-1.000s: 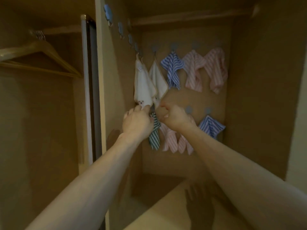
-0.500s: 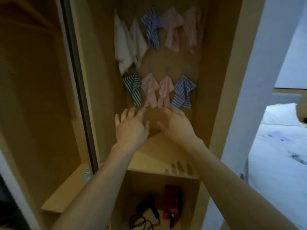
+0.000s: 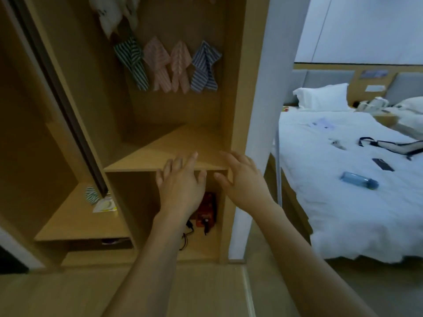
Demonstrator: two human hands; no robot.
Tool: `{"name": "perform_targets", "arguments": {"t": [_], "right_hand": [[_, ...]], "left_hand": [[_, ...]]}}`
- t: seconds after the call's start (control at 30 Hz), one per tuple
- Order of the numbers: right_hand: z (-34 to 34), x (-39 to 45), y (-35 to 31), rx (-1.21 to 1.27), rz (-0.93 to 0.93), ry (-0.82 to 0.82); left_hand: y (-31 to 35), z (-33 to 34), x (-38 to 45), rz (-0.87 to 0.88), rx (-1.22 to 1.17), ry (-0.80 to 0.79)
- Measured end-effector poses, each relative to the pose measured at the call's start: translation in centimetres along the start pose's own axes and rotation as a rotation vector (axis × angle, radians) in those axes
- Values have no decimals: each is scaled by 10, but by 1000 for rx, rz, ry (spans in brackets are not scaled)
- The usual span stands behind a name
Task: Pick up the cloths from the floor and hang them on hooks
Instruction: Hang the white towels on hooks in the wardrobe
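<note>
On the wardrobe's back wall hang a green striped cloth (image 3: 132, 62), two pink striped cloths (image 3: 158, 65) (image 3: 180, 66) and a blue striped cloth (image 3: 204, 67). White cloths (image 3: 109, 12) hang above them at the top edge. My left hand (image 3: 180, 184) and my right hand (image 3: 242, 179) float with fingers spread and empty in front of the wooden shelf (image 3: 174, 154), well below the hanging cloths. Another green striped cloth (image 3: 91, 195) lies on the lower left shelf, partly behind the sliding door.
A dark sliding door edge (image 3: 61, 92) splits the wardrobe. A red device (image 3: 207, 210) with black cables sits in the lower compartment. To the right stands a white bed (image 3: 343, 179) with a blue bottle (image 3: 359, 180), a phone and a bag on it. Wooden floor (image 3: 68, 294) lies below.
Both hands have let go of the green striped cloth, which now hangs on the wall. They opened and dropped to shelf height. My view tilted down and right, revealing the bed.
</note>
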State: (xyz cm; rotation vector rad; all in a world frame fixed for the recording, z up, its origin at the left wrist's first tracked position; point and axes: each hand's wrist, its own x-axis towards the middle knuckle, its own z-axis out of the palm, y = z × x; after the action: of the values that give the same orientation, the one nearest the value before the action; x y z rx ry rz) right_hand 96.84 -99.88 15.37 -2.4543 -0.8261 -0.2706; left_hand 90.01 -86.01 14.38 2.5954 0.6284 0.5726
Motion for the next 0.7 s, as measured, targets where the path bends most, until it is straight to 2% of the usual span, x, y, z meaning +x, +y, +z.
{"name": "perform_targets", "arguments": {"t": [0.53, 0.7], "right_hand": [[17, -209, 1, 23, 575, 69], [9, -278, 10, -19, 745, 177]], "left_hand": [[1, 44, -130, 248, -63, -361], [23, 67, -177, 398, -98, -490]]}}
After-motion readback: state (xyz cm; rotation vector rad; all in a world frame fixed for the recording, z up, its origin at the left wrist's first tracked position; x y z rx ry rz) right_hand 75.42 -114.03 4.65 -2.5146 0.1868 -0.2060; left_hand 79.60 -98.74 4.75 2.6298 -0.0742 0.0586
